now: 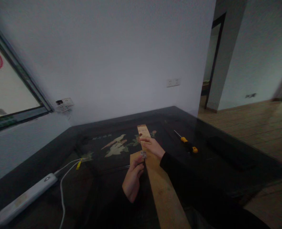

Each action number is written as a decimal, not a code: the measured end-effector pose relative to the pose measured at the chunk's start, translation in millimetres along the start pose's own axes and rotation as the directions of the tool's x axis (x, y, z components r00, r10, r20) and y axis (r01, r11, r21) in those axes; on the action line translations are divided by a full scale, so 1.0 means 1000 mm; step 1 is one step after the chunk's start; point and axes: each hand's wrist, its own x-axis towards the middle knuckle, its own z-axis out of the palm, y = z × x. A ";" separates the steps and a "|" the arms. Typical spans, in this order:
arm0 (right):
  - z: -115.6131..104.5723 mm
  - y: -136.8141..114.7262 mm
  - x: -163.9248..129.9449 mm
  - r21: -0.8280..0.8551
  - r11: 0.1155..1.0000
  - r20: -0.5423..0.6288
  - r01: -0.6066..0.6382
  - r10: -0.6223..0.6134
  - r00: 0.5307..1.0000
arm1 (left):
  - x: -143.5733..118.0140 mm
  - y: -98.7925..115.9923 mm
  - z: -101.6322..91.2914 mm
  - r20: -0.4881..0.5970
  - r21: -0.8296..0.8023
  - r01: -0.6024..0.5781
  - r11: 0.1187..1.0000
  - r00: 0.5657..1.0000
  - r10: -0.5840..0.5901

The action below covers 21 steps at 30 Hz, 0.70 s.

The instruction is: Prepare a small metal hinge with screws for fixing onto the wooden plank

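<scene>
Resting on the dark inlaid desk, a long pale wooden plank lies under both hands: right hand pressed flat on it, left hand fingers pinching a small metal hinge.

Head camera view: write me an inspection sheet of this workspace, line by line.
Surface: dark glossy table with a bird-and-flower inlay.
Job's things: long wooden board lying lengthwise away from the person; a shorter wooden piece beside it; small metal hinge at their joint.
Clutter: yellow-handled screwdriver lying right of the board, untouched.
Grippers: left hand pinches at the hinge; right hand rests on the board, fingers flat.
Cables: white power strip at left with white cords running from it.
Surroundings: white wall, wall sockets, window at left, doorway and wooden floor at right.
</scene>
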 end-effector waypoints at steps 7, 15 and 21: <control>0.012 0.013 -0.008 -0.288 0.957 -0.030 0.038 -0.048 0.998 | 0.084 0.006 -0.034 0.098 0.573 -0.579 0.581 0.752 0.652; 0.009 0.019 -0.017 -0.504 0.860 0.062 0.075 -0.050 0.997 | 0.103 -0.014 -0.065 0.539 0.705 -0.645 0.293 0.757 0.370; 0.007 0.018 -0.017 -0.579 0.807 0.149 0.121 -0.041 0.988 | 0.107 -0.010 -0.069 0.594 0.678 -0.675 0.291 0.737 0.323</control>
